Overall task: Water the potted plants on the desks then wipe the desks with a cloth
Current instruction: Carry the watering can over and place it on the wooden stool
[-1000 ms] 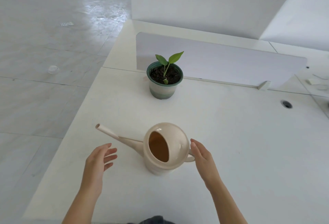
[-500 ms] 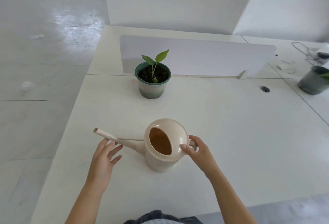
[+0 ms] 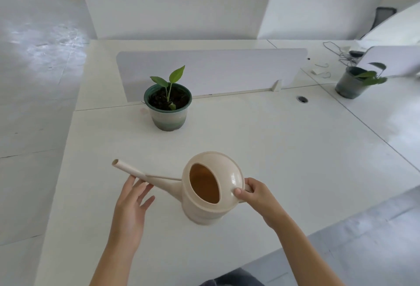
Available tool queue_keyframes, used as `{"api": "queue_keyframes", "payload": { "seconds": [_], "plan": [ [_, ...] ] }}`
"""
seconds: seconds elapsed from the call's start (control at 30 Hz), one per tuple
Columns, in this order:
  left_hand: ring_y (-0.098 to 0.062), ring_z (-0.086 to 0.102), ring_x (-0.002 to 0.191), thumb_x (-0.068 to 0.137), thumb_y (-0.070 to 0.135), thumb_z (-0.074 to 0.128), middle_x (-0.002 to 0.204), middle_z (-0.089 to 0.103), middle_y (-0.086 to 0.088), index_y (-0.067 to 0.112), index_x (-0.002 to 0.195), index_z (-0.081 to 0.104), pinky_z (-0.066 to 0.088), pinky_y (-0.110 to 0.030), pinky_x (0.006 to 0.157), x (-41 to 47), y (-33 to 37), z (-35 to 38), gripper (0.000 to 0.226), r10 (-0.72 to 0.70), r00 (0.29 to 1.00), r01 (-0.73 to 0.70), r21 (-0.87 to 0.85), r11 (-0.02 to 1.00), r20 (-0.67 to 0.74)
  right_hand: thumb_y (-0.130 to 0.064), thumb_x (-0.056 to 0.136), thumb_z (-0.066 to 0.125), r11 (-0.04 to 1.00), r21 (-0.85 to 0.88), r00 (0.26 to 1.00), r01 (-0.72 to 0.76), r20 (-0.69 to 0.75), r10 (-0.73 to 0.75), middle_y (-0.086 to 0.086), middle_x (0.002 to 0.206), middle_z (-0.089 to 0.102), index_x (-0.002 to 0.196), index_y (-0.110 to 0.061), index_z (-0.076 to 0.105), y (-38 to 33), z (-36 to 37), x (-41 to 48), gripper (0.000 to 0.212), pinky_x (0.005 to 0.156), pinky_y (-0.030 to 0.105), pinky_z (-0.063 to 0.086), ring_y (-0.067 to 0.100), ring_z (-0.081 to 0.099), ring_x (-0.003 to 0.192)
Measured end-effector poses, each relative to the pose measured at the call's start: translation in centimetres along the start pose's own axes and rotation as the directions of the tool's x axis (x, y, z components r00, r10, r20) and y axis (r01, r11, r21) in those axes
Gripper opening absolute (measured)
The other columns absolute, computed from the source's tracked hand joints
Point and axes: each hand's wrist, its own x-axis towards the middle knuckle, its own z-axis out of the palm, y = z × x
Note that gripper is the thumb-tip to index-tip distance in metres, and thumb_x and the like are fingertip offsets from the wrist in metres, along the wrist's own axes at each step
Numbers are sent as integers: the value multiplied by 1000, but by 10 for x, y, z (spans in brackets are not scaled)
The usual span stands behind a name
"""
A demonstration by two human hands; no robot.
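Observation:
A cream watering can [image 3: 229, 173] stands on the white desk [image 3: 272, 154], its long spout pointing left. My right hand [image 3: 256, 197] grips the can's handle, thumb on the dome. My left hand [image 3: 133, 204] is under the spout with straight fingers, fingertips touching it. A small green plant in a green-rimmed pot [image 3: 169, 116] stands behind the can, near the divider. A second potted plant [image 3: 353, 82] sits on the neighbouring desk at the far right. No cloth is in view.
A low white divider panel [image 3: 227, 70] runs along the desk's back edge. A cable hole [image 3: 302, 99] sits right of it. Cables [image 3: 336, 54] lie on the far right desk. The desk's left edge drops to a grey floor [image 3: 34, 81].
My right hand has moved in and closed on the can's handle. My left hand has come up to the spout. The view has swung right, bringing the second pot into sight.

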Motion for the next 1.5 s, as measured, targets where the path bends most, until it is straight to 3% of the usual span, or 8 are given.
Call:
{"api": "queue_keyframes", "payload": {
  "seconds": [0.2,0.4,0.53,0.73,0.87,1.0,1.23,1.5],
  "plan": [
    [-16,58,104,95,12,37,112,61,4,24,119,52,42,-33,84,-16,-1,35,31,-2,991,-10,83,997,137,-57,39,71,994,111,992,9,-128,5,-25,55,63,85,-14,56,4,-35,-52,64,58,8,47,-10,61,60],
    [-17,60,103,95,14,37,111,63,3,24,118,52,43,-33,83,-50,-24,81,29,-71,953,19,174,985,296,-79,21,71,977,212,937,7,-342,67,-21,61,66,94,-9,59,35,-73,-125,102,59,12,49,-7,63,64],
    [-20,59,103,95,11,36,109,63,1,21,118,52,43,-33,83,-83,-50,123,30,-128,900,33,228,973,416,-75,26,74,960,278,894,16,-434,111,-15,65,69,92,-8,60,62,-98,-188,95,60,14,50,-2,66,67],
    [-18,63,96,95,9,34,108,63,-2,22,114,53,43,-34,82,-158,-101,180,29,-252,797,93,302,949,549,-54,39,72,937,350,764,17,-609,213,-4,81,65,92,-13,62,115,-129,-293,68,61,14,49,-2,63,68],
    [-7,69,78,95,7,33,103,63,-1,25,103,57,42,-33,80,-209,-140,206,31,-331,703,104,370,923,630,-54,39,72,916,400,641,9,-706,302,-1,84,65,93,-6,62,151,-141,-362,73,62,18,51,7,64,75],
    [-20,61,96,94,4,33,108,63,-6,20,111,56,42,-33,78,-256,-174,227,33,-431,580,106,461,881,691,-53,38,72,885,465,514,34,-768,384,7,96,66,98,-9,61,181,-146,-425,76,62,20,53,17,65,86],
    [-28,61,102,94,1,33,104,64,-7,5,130,48,45,-32,77,-324,-214,276,39,-468,400,-35,523,851,788,-51,35,71,840,529,340,118,-817,467,5,95,65,91,-12,60,213,-156,-505,69,57,17,52,15,64,81],
    [-10,69,81,92,0,33,100,66,-4,15,112,57,50,-15,63,-404,-273,362,34,-481,281,-72,517,853,831,-64,21,78,829,544,203,125,-832,516,1,93,66,84,-9,59,262,-225,-576,86,57,17,50,7,65,73]
  ]
}}
